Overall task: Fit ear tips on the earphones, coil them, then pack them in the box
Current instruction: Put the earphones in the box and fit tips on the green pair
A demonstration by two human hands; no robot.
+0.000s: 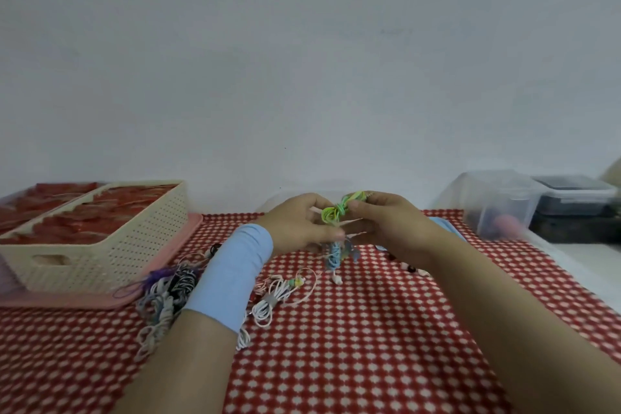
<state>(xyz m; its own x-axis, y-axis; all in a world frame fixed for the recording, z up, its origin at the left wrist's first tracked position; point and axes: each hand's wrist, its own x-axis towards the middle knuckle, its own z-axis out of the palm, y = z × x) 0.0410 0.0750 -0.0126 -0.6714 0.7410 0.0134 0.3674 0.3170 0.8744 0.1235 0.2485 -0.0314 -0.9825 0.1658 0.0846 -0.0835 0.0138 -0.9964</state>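
Now the left hand (297, 223) curls its fingers round one end of a green earphone coil (337, 212), and the right hand (389, 228) pinches the other end, so the coil sits between both sets of fingertips above the cloth (369, 329). A blue coil (334, 254) shows just below them. At left, a basket (134, 245) holds red packets (74, 225); at right, a clear tub (497, 205) holds blurred bits.

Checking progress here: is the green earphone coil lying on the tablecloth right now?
No, the left hand and right hand hold the green earphone coil up above the tablecloth.
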